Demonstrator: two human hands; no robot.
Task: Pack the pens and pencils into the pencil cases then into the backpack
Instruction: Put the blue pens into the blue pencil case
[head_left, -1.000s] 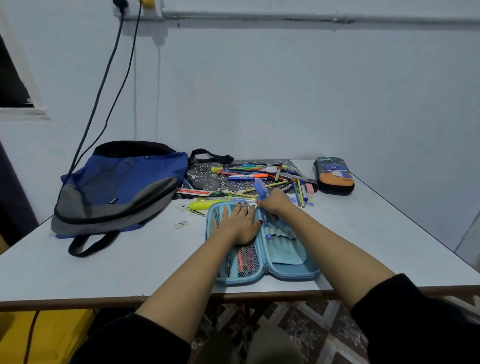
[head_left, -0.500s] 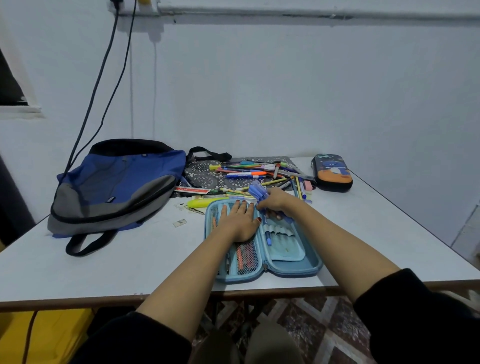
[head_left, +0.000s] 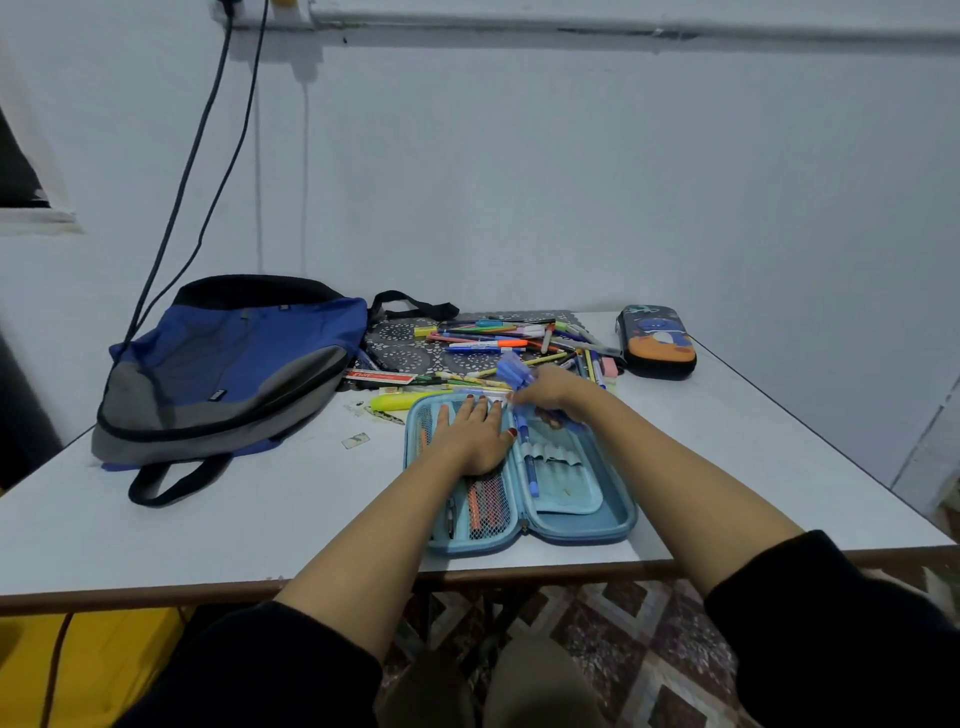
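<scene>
A light blue pencil case (head_left: 613, 519) lies open at the table's near edge. My left hand (head_left: 470, 434) rests flat, fingers straight, on its left mesh half. My right hand (head_left: 545, 389) grips a bunch of blue pens (head_left: 511, 371) above the case's far right corner. One blue pen (head_left: 527, 452) sits in the elastic loops of the right half. A heap of pens and pencils (head_left: 509, 340) lies behind the case on a patterned mat. A blue and grey backpack (head_left: 228, 374) lies at the left. A dark pencil case (head_left: 657, 340) sits shut at the far right.
A yellow highlighter (head_left: 397, 401) and a red-and-white ruler (head_left: 379, 376) lie between backpack and open case. A small scrap (head_left: 356, 440) sits on the white table (head_left: 260, 509). Black cables (head_left: 208, 156) hang down the wall behind the backpack. The wall stands close behind the table.
My right hand with the bunch of blue pens has shifted slightly over the case's far end. My left hand stays flat on the mesh half.
</scene>
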